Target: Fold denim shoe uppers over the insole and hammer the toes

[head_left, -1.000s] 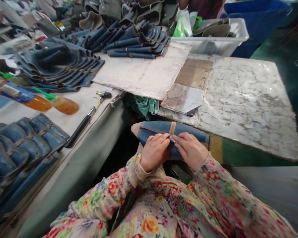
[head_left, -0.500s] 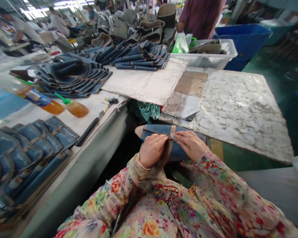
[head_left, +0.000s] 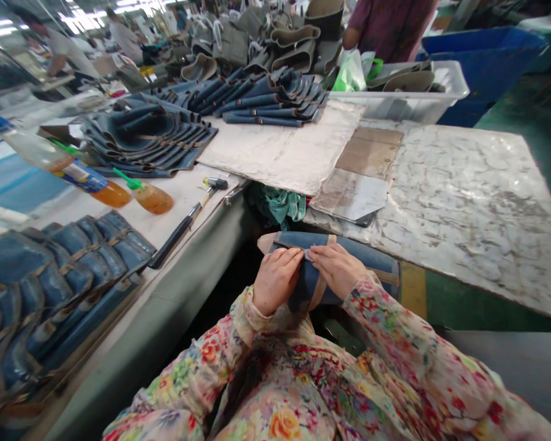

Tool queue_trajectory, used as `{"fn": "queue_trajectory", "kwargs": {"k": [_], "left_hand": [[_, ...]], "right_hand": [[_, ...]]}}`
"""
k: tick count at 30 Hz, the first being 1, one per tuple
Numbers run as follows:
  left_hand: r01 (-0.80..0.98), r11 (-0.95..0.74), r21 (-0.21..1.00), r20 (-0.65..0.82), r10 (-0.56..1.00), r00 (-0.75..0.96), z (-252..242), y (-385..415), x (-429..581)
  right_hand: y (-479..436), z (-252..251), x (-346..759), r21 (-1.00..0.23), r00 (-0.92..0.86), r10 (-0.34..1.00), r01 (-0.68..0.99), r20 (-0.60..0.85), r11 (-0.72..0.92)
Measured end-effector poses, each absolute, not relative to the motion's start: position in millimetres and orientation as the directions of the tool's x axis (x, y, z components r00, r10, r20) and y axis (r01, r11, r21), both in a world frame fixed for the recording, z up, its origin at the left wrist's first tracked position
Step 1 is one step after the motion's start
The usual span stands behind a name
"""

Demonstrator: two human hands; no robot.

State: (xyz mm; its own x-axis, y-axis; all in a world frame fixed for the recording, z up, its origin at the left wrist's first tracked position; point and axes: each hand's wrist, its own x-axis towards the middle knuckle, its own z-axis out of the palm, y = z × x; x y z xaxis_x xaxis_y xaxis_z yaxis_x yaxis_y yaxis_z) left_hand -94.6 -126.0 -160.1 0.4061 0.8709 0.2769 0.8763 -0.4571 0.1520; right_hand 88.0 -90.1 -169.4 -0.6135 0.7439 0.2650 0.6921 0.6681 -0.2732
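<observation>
A folded blue leather shoe upper (head_left: 362, 257) with a tan strap across it rests in front of my lap, at the near edge of the work table. My left hand (head_left: 275, 278) is closed on its left part, fingers curled over the edge. My right hand (head_left: 335, 268) is closed on the piece too, pinching at the seam near the tan strap, its fingertips meeting those of the left hand. Both sleeves are floral.
A stained board (head_left: 463, 196) covers the table on the right. Left bench holds a hammer (head_left: 188, 217), two glue bottles (head_left: 151, 197), and rows of blue uppers (head_left: 73, 269). More blue stacks (head_left: 266, 98) and a white bin (head_left: 408, 101) lie behind; another person (head_left: 386, 24) stands at the back.
Both hands have shifted slightly left along the blue piece's seam, past the tan strap. The view has tilted up and moved a little.
</observation>
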Motion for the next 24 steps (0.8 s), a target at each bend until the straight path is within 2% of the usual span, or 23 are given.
{"fn": "queue_trajectory", "kwargs": {"k": [9,17,24], "left_hand": [[0.930,-0.354,0.098,0.275,0.908,0.317,-156,-121,-123],[0.967,-0.211,0.142,0.270,0.948,0.167,-160,-123,-134],[0.964,-0.221,0.148,0.232,0.955,0.183,-163,-125,-132]], "right_hand": [[-72,-157,46,-0.232,-0.685,0.712,0.675,0.157,0.701],[-64,-149,16,-0.208,-0.719,0.686,0.658,0.111,0.724],[-82,-151,44,-0.161,-0.724,0.679,0.660,0.121,0.733]]}}
